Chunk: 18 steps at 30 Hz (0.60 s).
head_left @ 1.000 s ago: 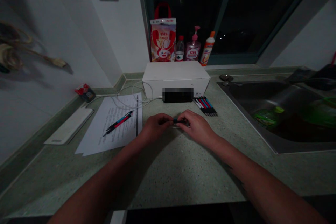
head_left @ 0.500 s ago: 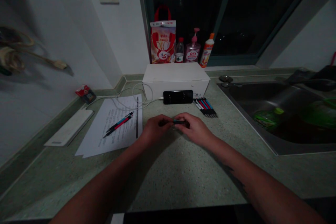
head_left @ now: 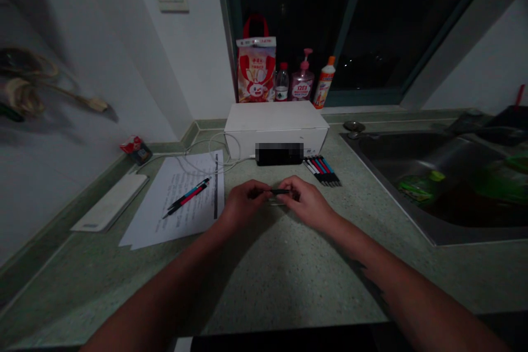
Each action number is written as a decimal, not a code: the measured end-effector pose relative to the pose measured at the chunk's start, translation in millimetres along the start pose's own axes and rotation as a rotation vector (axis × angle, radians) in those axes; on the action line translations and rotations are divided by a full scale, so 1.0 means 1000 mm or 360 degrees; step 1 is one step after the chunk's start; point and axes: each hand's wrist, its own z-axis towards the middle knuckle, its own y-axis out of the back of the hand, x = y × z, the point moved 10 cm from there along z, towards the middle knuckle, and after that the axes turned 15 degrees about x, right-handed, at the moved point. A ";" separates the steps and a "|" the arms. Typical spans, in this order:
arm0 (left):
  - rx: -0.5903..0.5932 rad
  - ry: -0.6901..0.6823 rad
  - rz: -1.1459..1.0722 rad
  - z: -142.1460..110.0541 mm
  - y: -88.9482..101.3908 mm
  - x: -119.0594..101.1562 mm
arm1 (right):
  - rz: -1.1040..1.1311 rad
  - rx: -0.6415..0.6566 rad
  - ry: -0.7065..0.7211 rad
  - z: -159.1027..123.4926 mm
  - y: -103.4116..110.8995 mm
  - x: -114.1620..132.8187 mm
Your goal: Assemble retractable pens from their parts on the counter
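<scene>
My left hand [head_left: 245,203] and my right hand [head_left: 307,204] meet above the green speckled countertop [head_left: 280,264]. Their fingertips pinch a slim black pen barrel [head_left: 280,191] from either end. A thin silvery piece [head_left: 277,203] shows just below it, partly hidden by my fingers. To the left, a red-and-blue pen pair [head_left: 187,196] lies on printed paper sheets [head_left: 177,225], out of reach of my fingers. A row of several coloured pens [head_left: 322,171] lies beyond my right hand.
A white box [head_left: 274,121] stands at the back, with a blurred black phone [head_left: 279,154] leaning on it and a white cable [head_left: 206,154] beside it. Bottles and a red-handled bag [head_left: 256,69] stand behind. A steel sink [head_left: 416,187] lies right; a white pad [head_left: 109,203] lies left.
My hands have turned the black pen barrel slightly and it now lies more level between them. The view has tilted a little, and the pens and paper have not moved.
</scene>
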 end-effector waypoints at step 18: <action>-0.0037 0.0024 -0.0022 0.000 0.003 0.001 | -0.0038 -0.0033 0.0006 0.000 0.005 0.001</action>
